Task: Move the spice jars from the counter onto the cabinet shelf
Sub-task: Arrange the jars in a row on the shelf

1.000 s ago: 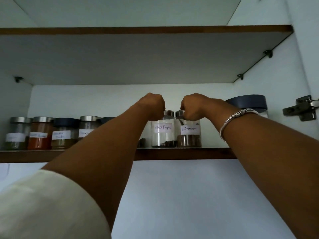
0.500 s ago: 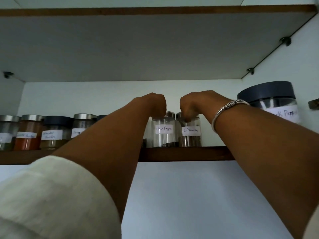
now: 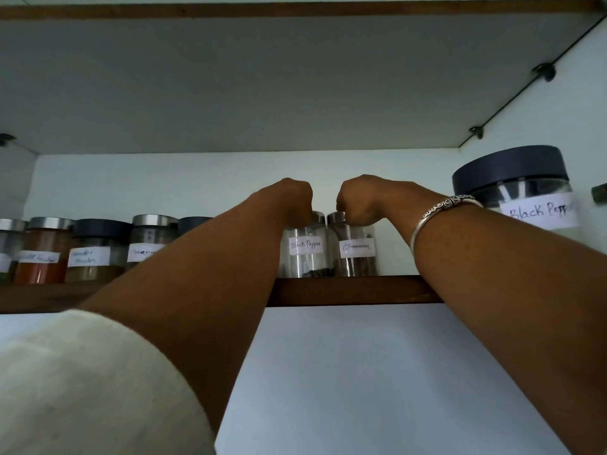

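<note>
The pepper jar (image 3: 307,257) and the cinnamon jar (image 3: 357,257) stand upright side by side, touching or nearly so, at the front of the cabinet shelf (image 3: 345,290), a dark wooden board. Both are small clear glass cylinders with brushed metal lids and white handwritten paper labels; the pepper jar holds only a thin dark layer at the bottom, while the cinnamon jar looks brown through most of its height. My left hand (image 3: 292,200) grips the pepper jar's lid from above with its fingers curled down over it, and my right hand (image 3: 358,198) grips the cinnamon jar's lid the same way, the knuckles close together. A patterned silver bracelet (image 3: 440,208) circles the right wrist, and a cream knitted sleeve (image 3: 82,382) is bunched on the left arm. To the left runs a row of similar jars, one with red powder (image 3: 41,257) and one with a dark lid (image 3: 93,254). At far right sits a big jar (image 3: 525,192), wide, with a dark lid. Compared with a second ago, both jars and both grips are unchanged, but my view sits closer, so the big jar looms larger.
</note>
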Demonstrator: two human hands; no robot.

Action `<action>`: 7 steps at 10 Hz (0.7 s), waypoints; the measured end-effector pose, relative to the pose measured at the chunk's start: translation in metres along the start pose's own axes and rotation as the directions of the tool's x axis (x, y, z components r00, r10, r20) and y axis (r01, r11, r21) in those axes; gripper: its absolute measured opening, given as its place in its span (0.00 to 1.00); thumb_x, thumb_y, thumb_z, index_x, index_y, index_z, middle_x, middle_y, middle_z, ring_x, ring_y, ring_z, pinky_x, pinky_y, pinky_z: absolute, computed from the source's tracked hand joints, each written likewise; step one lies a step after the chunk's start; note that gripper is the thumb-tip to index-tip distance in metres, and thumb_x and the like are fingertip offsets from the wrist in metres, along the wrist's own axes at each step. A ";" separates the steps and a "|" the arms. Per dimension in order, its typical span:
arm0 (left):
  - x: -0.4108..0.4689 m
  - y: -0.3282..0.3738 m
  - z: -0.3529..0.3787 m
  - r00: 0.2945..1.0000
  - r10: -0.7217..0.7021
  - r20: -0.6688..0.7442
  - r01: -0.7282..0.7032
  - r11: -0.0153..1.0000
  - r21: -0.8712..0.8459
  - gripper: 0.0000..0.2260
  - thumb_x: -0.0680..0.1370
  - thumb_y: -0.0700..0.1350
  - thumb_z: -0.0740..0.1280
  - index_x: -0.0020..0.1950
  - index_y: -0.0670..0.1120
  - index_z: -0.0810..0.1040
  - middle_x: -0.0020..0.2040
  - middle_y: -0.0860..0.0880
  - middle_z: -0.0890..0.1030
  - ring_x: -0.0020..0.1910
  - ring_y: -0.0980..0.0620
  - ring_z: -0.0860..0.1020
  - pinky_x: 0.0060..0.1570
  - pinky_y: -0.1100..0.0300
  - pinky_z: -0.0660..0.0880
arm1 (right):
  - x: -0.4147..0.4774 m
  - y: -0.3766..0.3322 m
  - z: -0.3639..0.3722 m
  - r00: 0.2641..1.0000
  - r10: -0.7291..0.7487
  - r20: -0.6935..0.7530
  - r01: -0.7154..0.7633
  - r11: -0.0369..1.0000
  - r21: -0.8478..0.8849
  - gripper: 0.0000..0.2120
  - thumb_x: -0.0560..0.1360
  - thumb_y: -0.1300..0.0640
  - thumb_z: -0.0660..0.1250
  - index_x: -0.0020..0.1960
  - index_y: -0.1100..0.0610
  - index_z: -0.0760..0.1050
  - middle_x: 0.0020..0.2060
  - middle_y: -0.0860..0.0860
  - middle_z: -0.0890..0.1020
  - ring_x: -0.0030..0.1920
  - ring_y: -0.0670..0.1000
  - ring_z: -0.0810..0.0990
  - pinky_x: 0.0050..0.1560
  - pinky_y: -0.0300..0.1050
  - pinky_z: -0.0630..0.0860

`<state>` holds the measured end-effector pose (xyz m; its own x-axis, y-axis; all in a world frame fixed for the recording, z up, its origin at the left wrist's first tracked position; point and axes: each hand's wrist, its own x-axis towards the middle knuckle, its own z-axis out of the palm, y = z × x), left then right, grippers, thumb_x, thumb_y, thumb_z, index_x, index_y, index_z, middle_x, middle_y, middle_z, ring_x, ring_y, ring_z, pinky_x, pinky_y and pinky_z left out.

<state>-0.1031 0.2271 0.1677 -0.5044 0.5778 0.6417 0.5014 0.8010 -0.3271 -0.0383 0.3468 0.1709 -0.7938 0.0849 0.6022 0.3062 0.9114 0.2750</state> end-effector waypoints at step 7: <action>-0.012 0.006 0.004 0.995 0.080 0.054 -0.076 0.994 -0.077 0.17 0.79 0.38 0.58 0.69 0.42 0.69 0.65 0.42 0.73 0.64 0.44 0.71 0.58 0.57 0.67 | -0.028 -0.013 -0.001 0.972 0.078 0.223 -0.158 0.918 0.364 0.19 0.76 0.65 0.62 0.66 0.64 0.67 0.63 0.61 0.74 0.63 0.61 0.74 0.54 0.51 0.73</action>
<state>-0.0967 0.2251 0.1555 -0.5000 0.6478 0.5748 0.5908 0.7404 -0.3205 -0.0191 0.3326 0.1509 -0.8645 0.2438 0.4395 0.2150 0.9698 -0.1149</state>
